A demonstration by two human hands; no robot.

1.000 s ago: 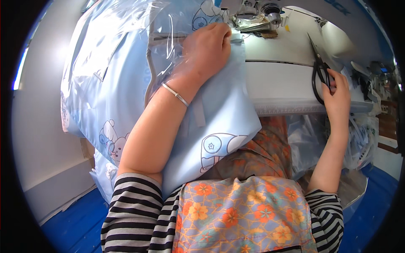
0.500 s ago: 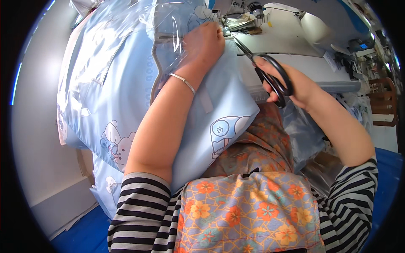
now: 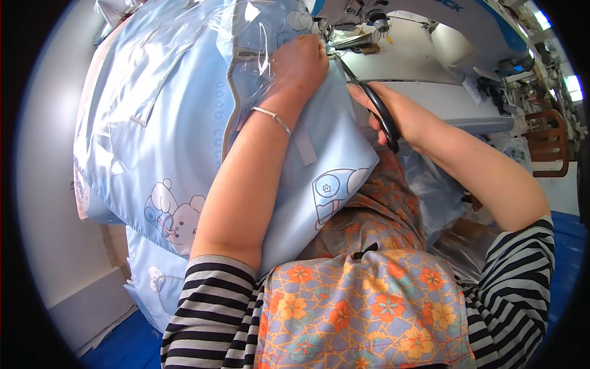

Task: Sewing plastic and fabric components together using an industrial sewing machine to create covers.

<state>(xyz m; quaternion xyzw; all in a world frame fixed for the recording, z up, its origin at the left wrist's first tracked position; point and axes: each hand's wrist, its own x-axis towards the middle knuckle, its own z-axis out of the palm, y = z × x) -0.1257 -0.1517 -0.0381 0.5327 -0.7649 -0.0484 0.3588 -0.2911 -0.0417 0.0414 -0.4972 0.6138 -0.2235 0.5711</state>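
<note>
Currently, the light-blue printed fabric (image 3: pixel 344 135) lay over the left part of the sewing table (image 3: pixel 410 66) and draped past its front edge into the wearer's lap. The left hand (image 3: pixel 301 66) was closed in a fist on the fabric's upper right margin, just in front of the sewing machine (image 3: pixel 482 27); the fingertips were hidden. The right hand (image 3: pixel 393 107) was clamped around the handles of the black-handled scissors (image 3: pixel 380 108), whose blades pointed up and left, their tips beside the left fist. The gap between the blades could not be made out. A clear plastic sheet (image 3: pixel 253 31) partly covered the left hand.

The step in hand was judged to be a snip at that margin. Correct procedure called for the left grip to keep the material taut, with its fingers behind the cutting line. The tips alone were best used, in one short stroke, because the fist was so near. The plastic and the spare folds needed to be clear of both blades, and the hanging weight below the table's front edge needed support, lest it drag the margin out of line
</note>
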